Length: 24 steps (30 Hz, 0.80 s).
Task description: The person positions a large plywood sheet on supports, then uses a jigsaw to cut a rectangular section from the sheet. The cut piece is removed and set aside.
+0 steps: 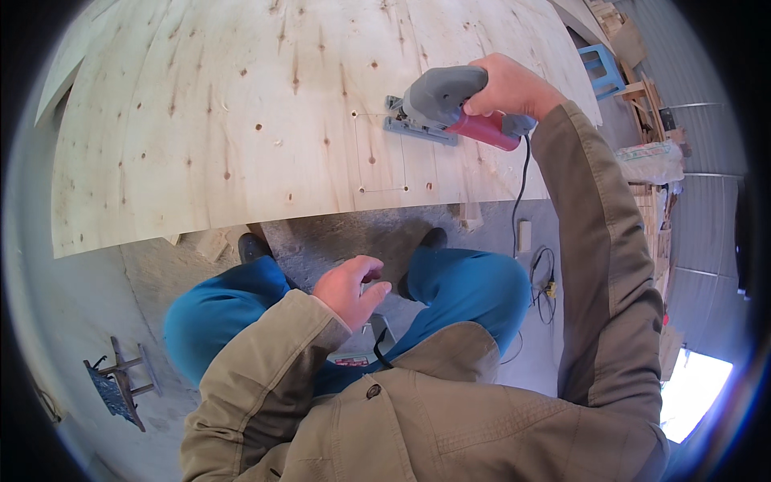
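Observation:
My right hand [514,87] is wrapped round the grey handle of a grey and red jigsaw [438,95]. The saw's flat metal base rests on a large plywood sheet [201,169], over the upper right part of a thin pencilled rectangle [381,153]. Small dark holes mark three visible corners of that rectangle; the saw covers the fourth. Its blade cannot be made out. My left hand [349,291] hovers above my lap, short of the sheet's near edge, with fingers curved, thumb apart and nothing visible in it.
A black power cord [520,189] drops from the saw past the sheet's edge to a cable coil [546,291] on the floor. Wood offcuts lie under the near edge. At left stands a small stool [120,381]; a blue stool [601,72] and stacked timber stand at right.

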Available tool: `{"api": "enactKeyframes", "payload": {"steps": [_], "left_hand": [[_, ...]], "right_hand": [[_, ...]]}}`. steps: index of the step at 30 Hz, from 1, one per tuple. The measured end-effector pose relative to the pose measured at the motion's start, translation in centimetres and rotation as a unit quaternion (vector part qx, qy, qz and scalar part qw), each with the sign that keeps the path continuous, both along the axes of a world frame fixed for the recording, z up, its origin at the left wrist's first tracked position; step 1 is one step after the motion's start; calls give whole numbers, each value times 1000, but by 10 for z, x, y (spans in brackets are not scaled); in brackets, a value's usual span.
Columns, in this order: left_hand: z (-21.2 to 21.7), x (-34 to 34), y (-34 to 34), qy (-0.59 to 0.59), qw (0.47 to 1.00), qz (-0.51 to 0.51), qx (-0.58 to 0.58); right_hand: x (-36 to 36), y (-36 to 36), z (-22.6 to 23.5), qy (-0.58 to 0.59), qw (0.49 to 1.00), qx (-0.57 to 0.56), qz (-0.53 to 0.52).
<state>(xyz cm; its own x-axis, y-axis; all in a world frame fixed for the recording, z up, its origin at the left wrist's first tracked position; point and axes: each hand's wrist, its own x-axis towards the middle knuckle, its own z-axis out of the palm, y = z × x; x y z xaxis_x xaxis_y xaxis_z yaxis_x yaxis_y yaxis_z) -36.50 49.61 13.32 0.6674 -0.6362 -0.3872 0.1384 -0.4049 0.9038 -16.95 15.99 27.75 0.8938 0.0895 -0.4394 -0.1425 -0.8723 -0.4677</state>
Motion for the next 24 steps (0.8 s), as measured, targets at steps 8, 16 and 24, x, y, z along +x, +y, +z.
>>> {"api": "enactKeyframes", "payload": {"steps": [8, 16, 24], "left_hand": [[3, -6, 2, -60, 998, -31, 5], [-2, -10, -6, -122, 988, -86, 27], [-1, -12, -7, -157, 981, -111, 37]], "right_hand": [[-1, 11, 4, -23, 998, -52, 6], [2, 16, 2, -92, 989, -96, 67], [6, 15, 1, -97, 986, -95, 98]]}}
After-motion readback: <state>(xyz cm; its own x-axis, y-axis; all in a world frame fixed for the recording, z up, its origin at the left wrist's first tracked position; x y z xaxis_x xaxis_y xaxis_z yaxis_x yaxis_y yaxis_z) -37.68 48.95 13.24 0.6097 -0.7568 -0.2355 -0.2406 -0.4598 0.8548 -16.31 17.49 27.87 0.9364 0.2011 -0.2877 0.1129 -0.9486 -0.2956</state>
